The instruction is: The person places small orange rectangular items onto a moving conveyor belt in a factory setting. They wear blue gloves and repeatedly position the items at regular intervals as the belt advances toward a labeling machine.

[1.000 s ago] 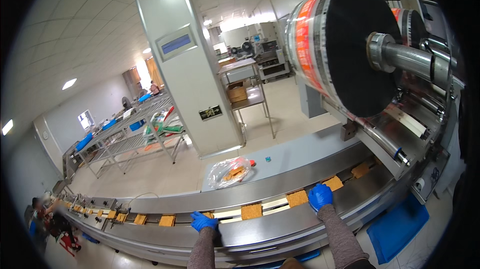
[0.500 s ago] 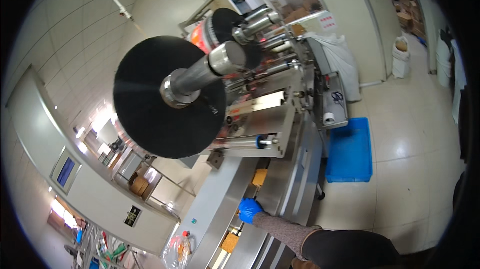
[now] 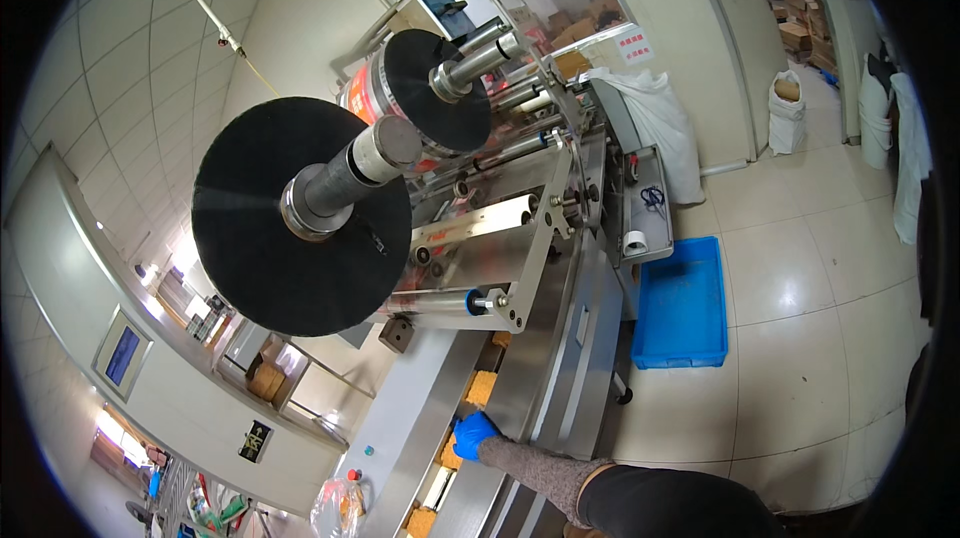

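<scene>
My right hand (image 3: 475,435), in a blue glove, reaches in from the lower right over a narrow metal conveyor channel. Its fingers are curled down against a yellow-orange, crumbly-looking block (image 3: 452,453), partly hidden by the glove. Farther up the channel lies another yellow-orange block (image 3: 481,388), with part of a third beyond it, close to the machine. Nearer, at the lower edge, sits one more block (image 3: 421,523). My left hand is not in view.
Above the channel stands a machine with a large black reel disc (image 3: 300,288) and metal rollers (image 3: 430,306). A clear plastic bag (image 3: 338,510) lies left of the channel, near a red button (image 3: 354,475). On the floor to the right is a blue tray (image 3: 680,350).
The whole view has shifted, putting the machine lower and more to the left. My right hand stays at the channel, and more of the block beside it shows below the glove.
</scene>
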The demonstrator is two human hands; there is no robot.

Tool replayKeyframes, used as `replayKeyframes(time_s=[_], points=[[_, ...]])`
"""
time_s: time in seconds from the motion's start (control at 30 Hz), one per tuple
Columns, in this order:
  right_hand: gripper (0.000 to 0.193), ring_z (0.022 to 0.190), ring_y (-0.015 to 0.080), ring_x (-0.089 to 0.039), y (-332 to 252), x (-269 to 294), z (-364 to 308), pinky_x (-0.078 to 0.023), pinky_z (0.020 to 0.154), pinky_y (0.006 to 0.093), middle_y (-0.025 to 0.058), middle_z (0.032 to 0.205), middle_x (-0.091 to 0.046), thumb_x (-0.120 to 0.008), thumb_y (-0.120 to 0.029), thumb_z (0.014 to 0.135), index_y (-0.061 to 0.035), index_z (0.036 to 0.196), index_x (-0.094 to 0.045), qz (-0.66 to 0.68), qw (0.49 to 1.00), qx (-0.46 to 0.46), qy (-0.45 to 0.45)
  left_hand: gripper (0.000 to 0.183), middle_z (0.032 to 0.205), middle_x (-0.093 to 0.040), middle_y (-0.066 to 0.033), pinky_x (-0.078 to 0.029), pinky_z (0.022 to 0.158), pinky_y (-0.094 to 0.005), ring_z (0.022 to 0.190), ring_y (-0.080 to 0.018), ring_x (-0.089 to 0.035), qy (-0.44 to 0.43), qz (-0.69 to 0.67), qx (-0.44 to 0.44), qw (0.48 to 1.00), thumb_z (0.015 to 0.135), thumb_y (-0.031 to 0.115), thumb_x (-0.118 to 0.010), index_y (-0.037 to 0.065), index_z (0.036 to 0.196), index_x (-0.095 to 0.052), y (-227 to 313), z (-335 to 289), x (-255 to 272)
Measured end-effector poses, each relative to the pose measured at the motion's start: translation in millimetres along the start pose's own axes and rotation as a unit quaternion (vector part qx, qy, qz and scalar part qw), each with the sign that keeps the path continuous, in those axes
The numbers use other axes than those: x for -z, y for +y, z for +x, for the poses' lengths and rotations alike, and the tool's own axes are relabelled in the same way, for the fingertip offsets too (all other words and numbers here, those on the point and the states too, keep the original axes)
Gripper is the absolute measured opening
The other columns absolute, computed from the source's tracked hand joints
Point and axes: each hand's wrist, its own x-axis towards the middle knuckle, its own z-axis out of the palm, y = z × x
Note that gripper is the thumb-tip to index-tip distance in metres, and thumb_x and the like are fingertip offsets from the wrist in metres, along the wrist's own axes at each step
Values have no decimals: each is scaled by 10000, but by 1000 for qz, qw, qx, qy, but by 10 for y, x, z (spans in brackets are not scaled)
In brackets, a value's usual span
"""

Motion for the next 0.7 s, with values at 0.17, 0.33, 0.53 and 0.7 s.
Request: replayKeyframes(time_s=[0.17,0.33,0.53,0.7], points=[[330,695,363,-629,-41,52,47,-497,649,473,222,750,-634,-592,-277,752,39,835,-641,73,997,-27,22,591,1031,-644,-233,-470,836,-524,904,-416,-624,-11,3,3,1000,919,488,-476,13,1268,-513,-106,-11,129],[233,622,354,-603,-20,100,53,-495,591,429,194,667,-595,-613,-205,741,24,774,-643,-141,984,68,83,579,1037,-643,-233,-469,835,-520,907,-414,-622,-18,-1,-22,1000,922,482,-473,14,1260,-521,-67,166,222],[154,590,328,-622,-153,-60,-30,-491,546,435,200,667,-623,-604,-134,720,-21,618,-632,-65,974,158,149,565,1044,-642,-232,-469,833,-515,910,-413,-620,-45,-6,-59,997,924,473,-469,17,1251,-531,-4,259,498],[143,632,376,-599,-27,-151,37,-462,562,478,206,694,-603,-562,-143,772,-21,713,-606,104,985,41,131,553,1049,-641,-232,-469,832,-512,912,-412,-618,-51,-14,-71,996,927,467,-466,19,1242,-539,-63,375,552]])
